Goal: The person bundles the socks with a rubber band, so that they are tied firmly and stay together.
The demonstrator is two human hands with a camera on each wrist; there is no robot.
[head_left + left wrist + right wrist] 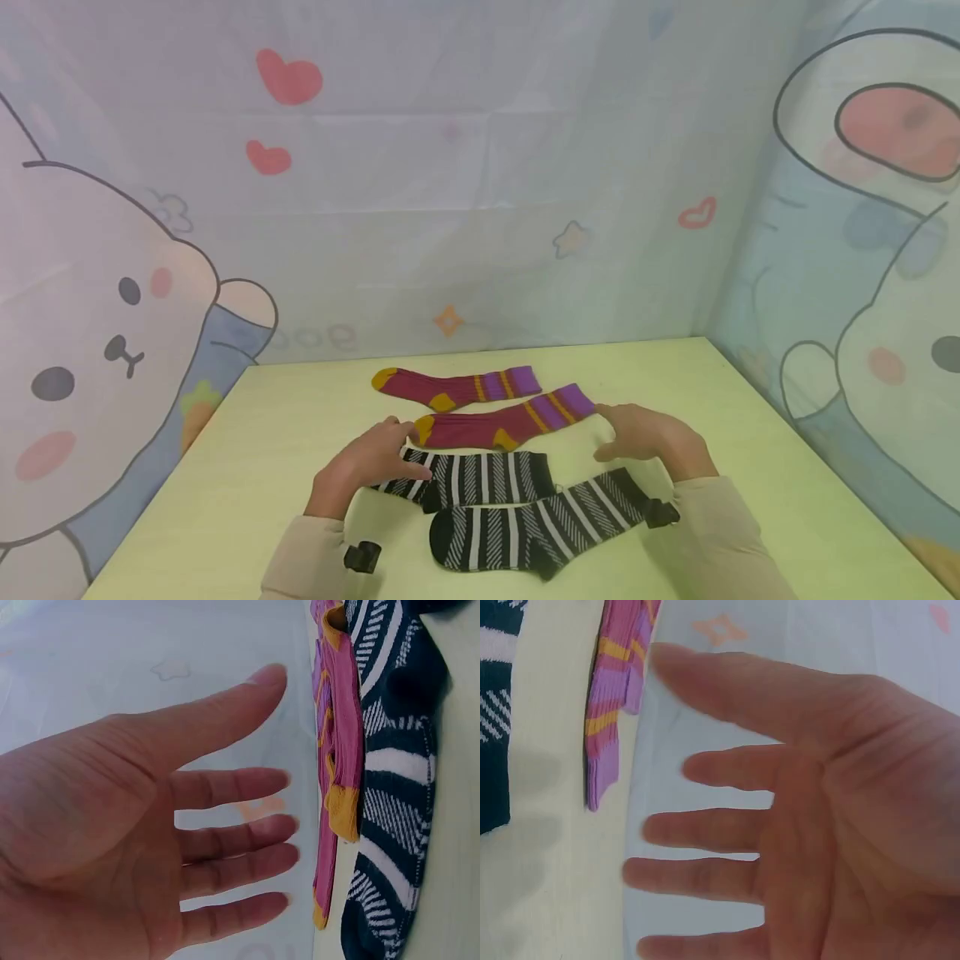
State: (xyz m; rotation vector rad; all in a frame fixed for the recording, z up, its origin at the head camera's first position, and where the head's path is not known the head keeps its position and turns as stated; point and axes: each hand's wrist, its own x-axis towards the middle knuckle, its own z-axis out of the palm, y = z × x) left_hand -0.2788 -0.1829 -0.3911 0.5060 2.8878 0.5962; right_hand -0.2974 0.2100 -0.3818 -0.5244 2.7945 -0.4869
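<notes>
In the head view my left hand (372, 457) hovers over the toe end of a black-and-white striped sock (491, 477), near the toe of a maroon sock (465, 429). Its fingers are spread with nothing in them, as the left wrist view shows. My right hand (648, 435) is held beside that maroon sock's purple cuff, fingers apart and holding nothing. A second striped sock (498, 537) lies nearest me, its cuff angled up toward my right wrist. A second maroon sock (438, 388) with mustard heel and toe lies farthest back. All lie flat, toes leftward.
The socks lie on a pale yellow table (795, 508). A printed cloth backdrop (420, 217) with hearts and cartoon animals stands behind it and along both sides. A small black device (362, 557) is worn at my left wrist, another (662, 512) at the right.
</notes>
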